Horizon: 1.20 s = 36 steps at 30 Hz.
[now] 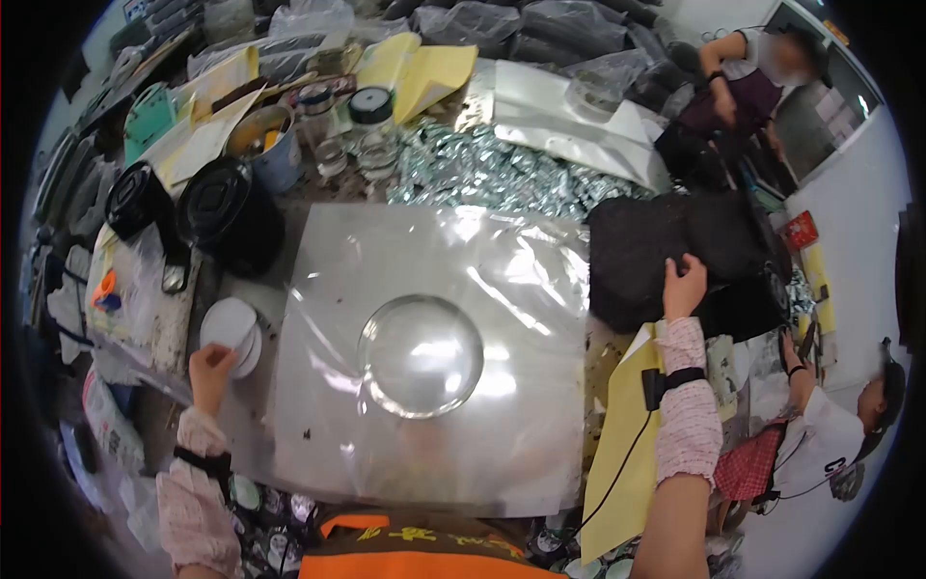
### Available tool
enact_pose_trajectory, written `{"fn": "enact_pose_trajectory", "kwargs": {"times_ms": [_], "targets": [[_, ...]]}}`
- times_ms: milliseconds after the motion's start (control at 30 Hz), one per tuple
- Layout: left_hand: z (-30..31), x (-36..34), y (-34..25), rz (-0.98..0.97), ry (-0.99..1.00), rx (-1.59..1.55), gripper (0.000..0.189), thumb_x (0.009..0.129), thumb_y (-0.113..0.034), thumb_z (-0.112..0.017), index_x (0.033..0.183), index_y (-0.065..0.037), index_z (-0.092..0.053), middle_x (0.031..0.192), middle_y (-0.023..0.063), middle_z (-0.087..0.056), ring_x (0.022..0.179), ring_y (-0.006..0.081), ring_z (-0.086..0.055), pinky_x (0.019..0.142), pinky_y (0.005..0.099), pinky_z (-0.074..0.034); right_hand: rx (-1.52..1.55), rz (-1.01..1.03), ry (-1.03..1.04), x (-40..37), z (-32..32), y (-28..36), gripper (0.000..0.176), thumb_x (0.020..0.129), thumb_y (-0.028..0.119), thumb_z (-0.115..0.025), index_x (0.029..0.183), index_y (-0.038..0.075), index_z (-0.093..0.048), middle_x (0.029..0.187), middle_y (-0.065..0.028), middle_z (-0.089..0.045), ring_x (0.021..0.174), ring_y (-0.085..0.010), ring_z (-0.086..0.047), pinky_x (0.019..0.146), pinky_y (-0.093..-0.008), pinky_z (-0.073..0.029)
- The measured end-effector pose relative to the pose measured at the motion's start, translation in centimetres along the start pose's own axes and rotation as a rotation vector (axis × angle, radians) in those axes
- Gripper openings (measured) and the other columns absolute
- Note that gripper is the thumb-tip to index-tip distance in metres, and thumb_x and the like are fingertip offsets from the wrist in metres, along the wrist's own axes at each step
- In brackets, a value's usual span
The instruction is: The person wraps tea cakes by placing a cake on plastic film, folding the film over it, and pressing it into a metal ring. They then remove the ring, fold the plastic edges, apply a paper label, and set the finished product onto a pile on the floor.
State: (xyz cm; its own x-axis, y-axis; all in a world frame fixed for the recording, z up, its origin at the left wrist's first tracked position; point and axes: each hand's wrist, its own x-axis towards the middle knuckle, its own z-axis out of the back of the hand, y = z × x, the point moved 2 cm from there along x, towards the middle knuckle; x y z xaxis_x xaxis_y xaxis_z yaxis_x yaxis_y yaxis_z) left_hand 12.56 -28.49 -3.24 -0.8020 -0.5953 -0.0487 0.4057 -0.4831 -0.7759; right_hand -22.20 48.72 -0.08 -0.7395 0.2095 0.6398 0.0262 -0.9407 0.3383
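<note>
At the left of the table, my left hand (210, 369) has its fingertips closed on the lower edge of a white disc (230, 320). More white discs (249, 355) lie under that one, slightly fanned out. My right hand (684, 288) is raised over the front edge of a black cloth-like pile (666, 241), thumb and fingers apart and nothing between them. Between my hands lies a clear plastic sheet (333, 280) with bright reflections. A round, clear, shallow dish or disc (422, 357) shows in the sheet's middle.
Crumpled silver foil pieces (482, 164) cover the back. Behind the left side stand black round containers (231, 214), clear jars (371, 130) and a bucket (270, 145). Yellow paper (617, 463) lies under my right arm. Two other people (738, 92) (820, 429) work at the right.
</note>
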Motion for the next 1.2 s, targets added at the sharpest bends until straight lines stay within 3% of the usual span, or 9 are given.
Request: {"fn": "enact_pose_trajectory", "kwargs": {"times_ms": [133, 267, 333, 500, 767, 900, 967, 1033, 1200], "targets": [[-2.1, -2.8, -7.9, -0.219, -0.13, -0.02, 0.009, 0.091, -0.005, -0.066, 0.088, 0.004, -0.067, 0.08, 0.0047, -0.07, 0.078, 0.0099, -0.065, 0.072, 0.0262, -0.05, 0.379, -0.175, -0.03, 0.3, 2.1, 2.0, 0.028, 0.091, 0.011, -0.07, 0.115, -0.002, -0.063, 0.106, -0.0147, -0.068, 0.094, -0.0212, -0.067, 0.085, -0.0317, -0.052], [-10.9, -8.4, -19.5, -1.007, 0.248, 0.081, 0.015, 0.079, -0.002, -0.07, 0.094, -0.006, -0.071, 0.101, 0.0129, -0.074, 0.087, 0.0294, -0.073, 0.075, 0.0364, -0.058, 0.697, -0.293, -0.144, -1.3, 4.0, 3.6, 0.026, 0.093, 0.006, -0.068, 0.116, -0.002, -0.062, 0.106, -0.0099, -0.068, 0.096, -0.0157, -0.064, 0.087, -0.0283, -0.05], [-16.3, -9.5, -19.1, -0.829, 0.484, 0.141, 0.018, 0.08, -0.011, -0.074, 0.097, -0.008, -0.07, 0.104, 0.011, -0.074, 0.091, 0.0286, -0.072, 0.075, 0.0369, -0.058, 0.841, -0.384, -0.056, -4.0, 4.6, 6.6, 0.026, 0.092, 0.004, -0.069, 0.116, -0.002, -0.062, 0.105, -0.008, -0.067, 0.095, -0.014, -0.063, 0.086, -0.0268, -0.05], [-15.3, -9.1, -17.8, -0.977, 0.41, -0.06, 0.015, 0.079, -0.009, -0.077, 0.092, -0.007, -0.07, 0.102, 0.0079, -0.072, 0.084, 0.0281, -0.069, 0.072, 0.0364, -0.056, 1.02, -0.539, 0.658, -14.0, 5.2, 20.7, 0.027, 0.091, 0.006, -0.069, 0.117, -0.001, -0.063, 0.103, -0.0036, -0.066, 0.093, -0.0104, -0.061, 0.083, -0.0237, -0.049], [-0.6, 0.4, -17.0, -0.774, -0.121, 0.224, 0.015, 0.075, 0.002, -0.075, 0.088, -0.001, -0.068, 0.088, 0.0106, -0.064, 0.086, 0.0284, -0.061, 0.076, 0.0349, -0.048, 0.658, -0.111, 0.603, -20.3, 2.6, 28.1, 0.03, 0.084, 0.009, -0.073, 0.112, 0.004, -0.064, 0.089, -0.0089, -0.057, 0.079, -0.023, -0.054, 0.072, -0.0351, -0.047], [2.3, 9.9, -19.9, -0.693, -0.168, 0.253, 0.018, 0.075, -0.007, -0.079, 0.088, 0.001, -0.069, 0.082, 0.0075, -0.064, 0.08, 0.019, -0.062, 0.071, 0.03, -0.046, 0.645, -0.075, 0.621, -19.7, 3.0, 27.4, 0.034, 0.084, 0.012, -0.073, 0.115, 0.004, -0.062, 0.091, -0.0104, -0.057, 0.08, -0.0247, -0.054, 0.073, -0.0362, -0.047], [1.8, 14.1, -16.6, -0.443, 0.107, 0.164, 0.016, 0.075, -0.006, -0.079, 0.083, 0.004, -0.069, 0.073, 0.0045, -0.064, 0.068, 0.0121, -0.059, 0.063, 0.0274, -0.044, 0.648, -0.042, 0.566, -17.6, 4.4, 25.5, 0.035, 0.084, 0.013, -0.074, 0.115, 0.003, -0.062, 0.094, -0.0126, -0.059, 0.086, -0.0264, -0.058, 0.076, -0.0366, -0.048], [2.2, 15.6, -15.9, -0.476, 0.161, 0.161, 0.011, 0.076, -0.004, -0.077, 0.077, 0.005, -0.071, 0.069, 0.0022, -0.063, 0.063, 0.0069, -0.056, 0.058, 0.0243, -0.041, 0.378, 0.093, 0.397, -14.0, 5.7, 19.9, 0.031, 0.086, 0.015, -0.073, 0.113, 0.003, -0.064, 0.097, -0.0137, -0.06, 0.088, -0.0269, -0.06, 0.079, -0.0365, -0.049], [2.8, 16.6, -15.9, -0.37, 0.26, 0.116, 0.008, 0.081, -0.002, -0.071, 0.079, 0.006, -0.069, 0.068, 0.0039, -0.06, 0.065, 0.01, -0.057, 0.061, 0.0239, -0.041, 0.161, -0.291, 0.088, -5.0, 1.8, 0.7, 0.046, 0.091, 0.035, -0.07, 0.112, -0.005, -0.064, 0.103, -0.0197, -0.064, 0.094, -0.0343, -0.061, 0.088, -0.041, -0.047]]}}
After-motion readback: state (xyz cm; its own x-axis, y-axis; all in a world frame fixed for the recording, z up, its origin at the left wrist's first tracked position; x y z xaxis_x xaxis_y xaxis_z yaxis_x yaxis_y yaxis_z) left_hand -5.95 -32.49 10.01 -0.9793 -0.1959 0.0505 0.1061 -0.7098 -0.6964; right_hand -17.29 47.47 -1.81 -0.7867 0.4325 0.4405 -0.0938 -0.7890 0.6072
